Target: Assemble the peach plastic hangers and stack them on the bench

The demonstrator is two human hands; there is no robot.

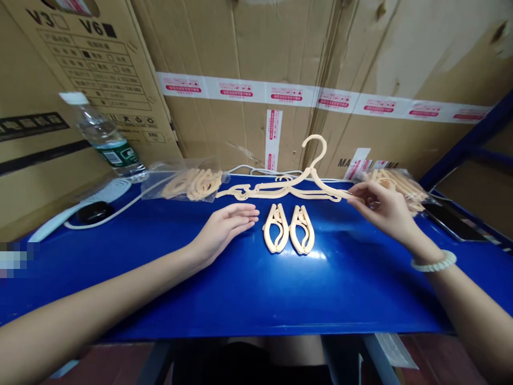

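A cream plastic clothes hanger (288,184) lies unfolded at the back of the blue table (240,289), its hook standing up. My right hand (380,206) pinches the hanger's right arm tip. Flat on the table, fingers stretched out, my left hand (226,227) rests empty just left of two folded cream hangers (288,229) that lie side by side in front of the open one.
A clear bag of folded hangers (188,184) lies at the back left, another bag (401,184) at the back right. A water bottle (104,136), a white handheld fan (76,208) with cable and a phone (452,222) also sit here. Cardboard boxes (280,69) wall the back.
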